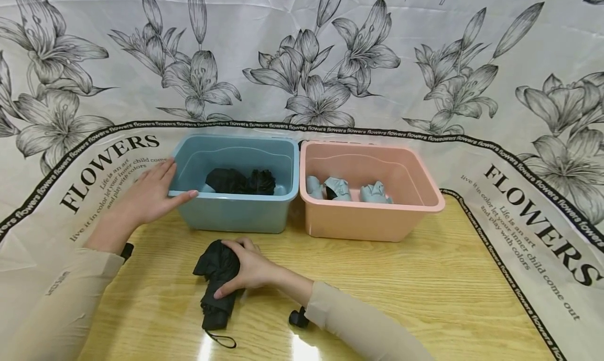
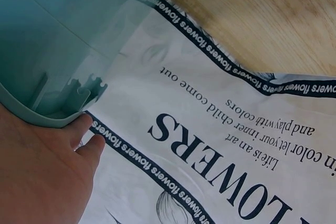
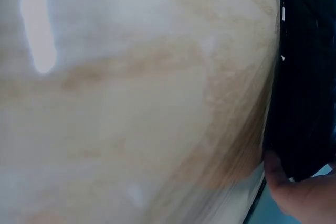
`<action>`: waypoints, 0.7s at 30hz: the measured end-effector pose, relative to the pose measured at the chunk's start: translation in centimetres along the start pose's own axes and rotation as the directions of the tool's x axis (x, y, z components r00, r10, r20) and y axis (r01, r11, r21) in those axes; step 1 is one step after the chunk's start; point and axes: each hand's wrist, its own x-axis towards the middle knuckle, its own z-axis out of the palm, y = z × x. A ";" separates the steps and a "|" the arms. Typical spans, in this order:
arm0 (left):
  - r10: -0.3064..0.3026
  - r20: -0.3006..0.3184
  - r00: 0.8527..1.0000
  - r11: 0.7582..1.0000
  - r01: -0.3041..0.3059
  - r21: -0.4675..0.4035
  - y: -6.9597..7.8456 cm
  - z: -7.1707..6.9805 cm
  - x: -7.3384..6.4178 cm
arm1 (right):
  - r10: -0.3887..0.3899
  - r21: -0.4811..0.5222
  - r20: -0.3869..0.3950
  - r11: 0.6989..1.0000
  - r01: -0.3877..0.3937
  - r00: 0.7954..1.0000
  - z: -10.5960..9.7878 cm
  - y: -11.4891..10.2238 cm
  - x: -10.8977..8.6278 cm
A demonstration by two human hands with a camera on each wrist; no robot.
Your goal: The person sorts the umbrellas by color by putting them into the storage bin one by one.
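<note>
On the table lies a black folded umbrella (image 1: 220,266), its handle and wrist loop toward the near edge. My right hand (image 1: 252,269) grips it from the right, with the thumb across its middle. In the right wrist view the dark umbrella (image 3: 304,77) fills the right side, with part of the right hand (image 3: 304,195) at its lower end. My left hand (image 1: 148,193) rests at the left end of a blue bin (image 1: 236,214), fingers extended along the side and thumb over the front rim. The left wrist view shows the left hand (image 2: 42,166) against the bin's rim (image 2: 47,120).
Black folded items (image 1: 228,181) lie inside the blue bin. Beside it stands a pink bin (image 1: 363,222) holding several light blue folded items (image 1: 374,192). A white flower-print cloth (image 1: 302,46) rises behind both. The wooden table (image 1: 377,277) extends in front.
</note>
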 end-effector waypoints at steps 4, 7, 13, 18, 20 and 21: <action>-0.001 -0.002 1.000 1.000 0.001 -0.001 -0.1 0.2 0.0 | -0.011 0.016 0.000 1.000 0.011 1.000 0.0 0.2 0.3; -0.001 -0.005 1.000 1.000 0.001 0.003 -0.2 0.3 0.2 | -0.024 0.051 -0.004 0.998 0.024 1.000 0.1 0.2 0.4; 0.000 -0.007 1.000 1.000 0.000 0.002 -0.2 0.3 0.2 | -0.040 0.112 -0.017 0.993 0.042 0.999 0.2 0.1 0.4; 0.002 -0.013 1.000 1.000 -0.002 -0.001 -0.1 0.2 0.1 | -0.075 0.159 -0.042 0.984 0.080 0.996 0.2 -0.3 0.2; 0.003 -0.015 1.000 1.000 -0.003 0.001 -0.1 0.1 0.1 | -0.085 0.176 -0.046 0.980 0.092 0.995 0.3 -0.5 0.2; 0.004 -0.014 1.000 1.000 -0.004 0.003 -0.1 0.1 0.1 | -0.089 0.180 -0.048 0.979 0.096 0.995 0.4 -0.5 0.1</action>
